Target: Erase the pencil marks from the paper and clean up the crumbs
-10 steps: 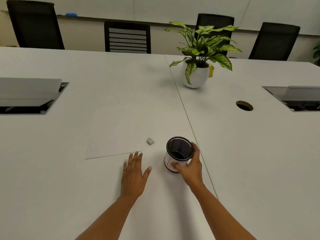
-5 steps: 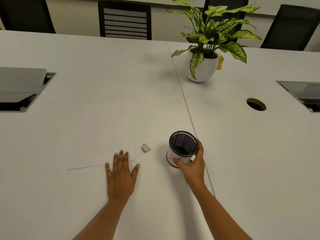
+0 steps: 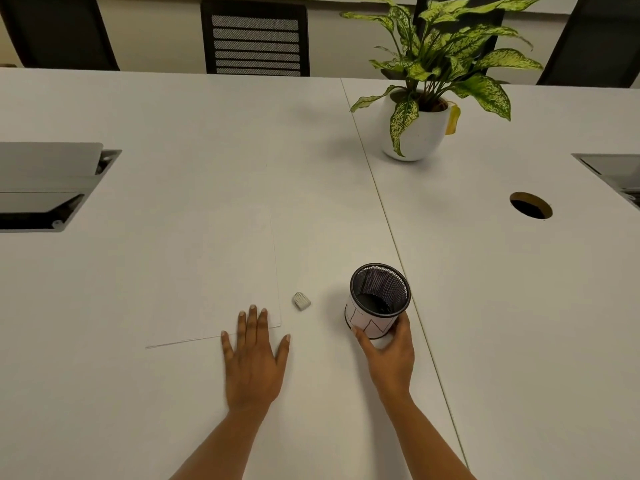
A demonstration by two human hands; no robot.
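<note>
A white sheet of paper point(image 3: 211, 271) lies flat on the white table point(image 3: 502, 306); no pencil marks or crumbs show on it from here. My left hand point(image 3: 254, 358) lies flat with fingers spread, its fingertips resting on the paper's near right corner. A small grey eraser point(image 3: 301, 301) sits on the table just right of that corner, untouched. To its right stands a black mesh cup point(image 3: 379, 299) wrapped in white paper with black lines. My right hand point(image 3: 388, 358) grips the cup's near side, thumb on the left and fingers round the right.
A potted plant point(image 3: 415, 133) in a white pot stands at the far right centre. A round cable hole point(image 3: 530, 205) is to the right. Open cable boxes are set into the table at the left point(image 3: 52, 192) and right edge point(image 3: 616, 174). Black chairs point(image 3: 256, 39) line the far side.
My left hand has slid left and now rests on the paper's near corner. The view has tilted down and closer. My right hand keeps its grip on the cup.
</note>
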